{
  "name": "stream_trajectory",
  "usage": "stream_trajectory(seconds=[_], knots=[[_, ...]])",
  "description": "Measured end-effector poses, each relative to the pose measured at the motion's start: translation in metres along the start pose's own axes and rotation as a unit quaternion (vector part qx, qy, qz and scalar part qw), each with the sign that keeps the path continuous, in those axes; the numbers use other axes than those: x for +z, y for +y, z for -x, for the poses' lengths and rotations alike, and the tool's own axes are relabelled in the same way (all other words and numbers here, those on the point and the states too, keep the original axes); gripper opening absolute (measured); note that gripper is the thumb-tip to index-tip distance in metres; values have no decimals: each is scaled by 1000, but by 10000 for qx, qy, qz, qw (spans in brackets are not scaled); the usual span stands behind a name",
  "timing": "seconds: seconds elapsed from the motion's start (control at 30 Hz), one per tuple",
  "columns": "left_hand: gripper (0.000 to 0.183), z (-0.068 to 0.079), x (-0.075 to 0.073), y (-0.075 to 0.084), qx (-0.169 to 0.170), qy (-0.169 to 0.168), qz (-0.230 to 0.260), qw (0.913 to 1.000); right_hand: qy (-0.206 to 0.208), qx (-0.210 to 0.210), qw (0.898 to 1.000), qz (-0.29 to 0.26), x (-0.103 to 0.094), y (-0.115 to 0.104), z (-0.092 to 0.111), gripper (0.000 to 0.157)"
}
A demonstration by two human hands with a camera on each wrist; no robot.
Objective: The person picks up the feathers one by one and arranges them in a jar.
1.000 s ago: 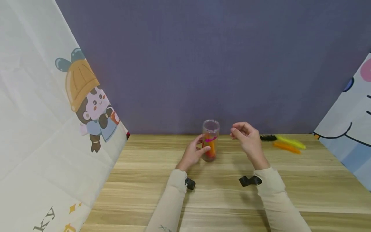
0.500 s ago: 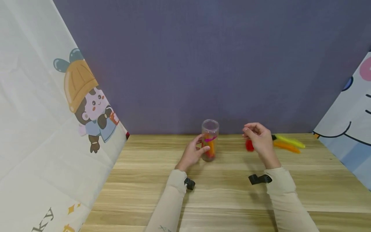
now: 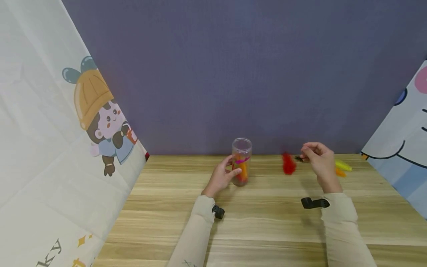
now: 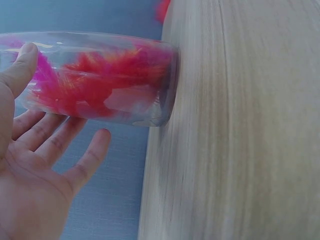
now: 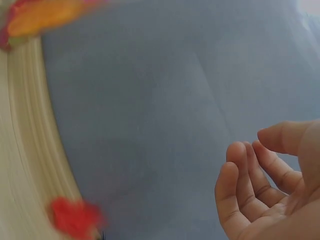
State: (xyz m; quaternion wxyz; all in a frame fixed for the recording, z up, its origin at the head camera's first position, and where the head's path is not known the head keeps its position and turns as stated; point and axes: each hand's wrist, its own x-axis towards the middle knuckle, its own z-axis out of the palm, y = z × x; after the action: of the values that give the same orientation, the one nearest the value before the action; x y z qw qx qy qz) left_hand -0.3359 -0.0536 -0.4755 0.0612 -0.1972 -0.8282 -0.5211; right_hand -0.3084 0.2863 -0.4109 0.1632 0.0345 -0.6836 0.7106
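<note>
My left hand [image 3: 220, 177] holds a clear glass jar [image 3: 242, 144] upright on the wooden table, thumb in front and fingers behind. Orange, red and magenta feathers [image 4: 100, 82] fill much of the jar. Above the table at the right, my right hand [image 3: 321, 163] has loosely curled fingers with nothing visible between them in the right wrist view. A fluffy red feather [image 3: 288, 163] lies just left of that hand. Behind the hand show the tip of a black feather [image 3: 298, 159], a yellow feather [image 3: 343, 165] and an orange feather [image 3: 340, 172], each partly hidden.
The wooden table [image 3: 267, 222] meets a dark blue-grey backdrop [image 3: 233, 74] right behind the jar and feathers. White printed panels stand at the left [image 3: 40, 148] and right [image 3: 413, 155] sides.
My right hand has moved rightward, away from the jar. The red feather behind it has come into view, and the hand now covers parts of the other feathers. My left hand stays on the jar.
</note>
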Motion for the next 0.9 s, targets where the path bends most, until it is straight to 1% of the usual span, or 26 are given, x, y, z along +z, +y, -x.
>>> stream_trajectory(seconds=[0.07,0.3,0.37,0.43,0.53,0.6,0.7,0.77,0.83,0.9], knots=[[60,0,0,0,-22,-9,-2,10000,88,102,9999,-9,-7,3,-1,14],[61,0,-3,0,-17,-3,-7,10000,305,404,9977,442,-30,16,-6,11],[61,0,-4,0,-9,-9,-13,10000,367,464,9957,709,-38,20,-8,10],[60,1,-4,0,1,-10,-12,10000,430,516,9914,1125,-46,25,-11,8],[60,0,-4,-1,0,-8,19,10000,551,640,9808,1757,-60,34,-16,10],[60,0,-4,-1,-13,-1,27,10000,618,738,9746,2023,-72,40,-19,11],[61,0,-4,-1,-20,3,36,10000,673,831,9659,2356,-89,47,-24,24],[61,0,-4,-2,-16,0,26,10000,661,817,9583,2657,-101,52,-27,34],[62,0,-4,-2,3,-1,25,10000,601,809,9495,2972,-112,56,-29,43],[62,0,-4,-2,16,-4,19,10000,539,894,9388,3282,-123,61,-31,46]])
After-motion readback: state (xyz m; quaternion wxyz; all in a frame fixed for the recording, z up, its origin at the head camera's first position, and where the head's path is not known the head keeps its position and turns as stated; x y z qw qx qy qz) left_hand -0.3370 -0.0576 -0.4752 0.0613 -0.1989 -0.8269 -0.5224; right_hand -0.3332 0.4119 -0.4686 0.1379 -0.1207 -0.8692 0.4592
